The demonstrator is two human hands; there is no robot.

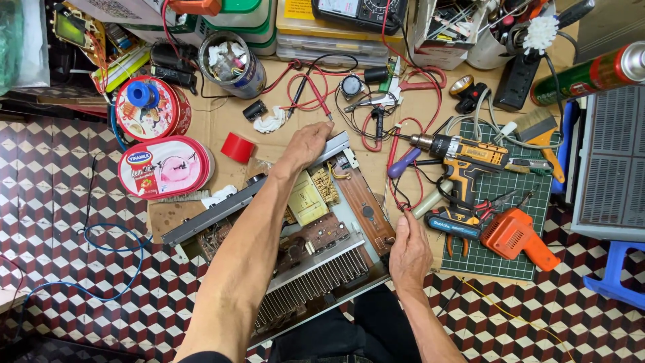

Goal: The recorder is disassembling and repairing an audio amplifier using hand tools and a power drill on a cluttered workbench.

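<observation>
An opened electronics chassis lies tilted on brown cardboard, showing a yellow transformer, circuit boards and a finned heatsink. My left hand reaches across and grips its far metal edge. My right hand rests at the near right corner of the chassis, fingers pinched around thin wires there.
A yellow cordless drill and an orange glue gun lie on a green cutting mat to the right. Round tins, a red tape roll, a multimeter and tangled leads crowd the back. A grey case stands far right.
</observation>
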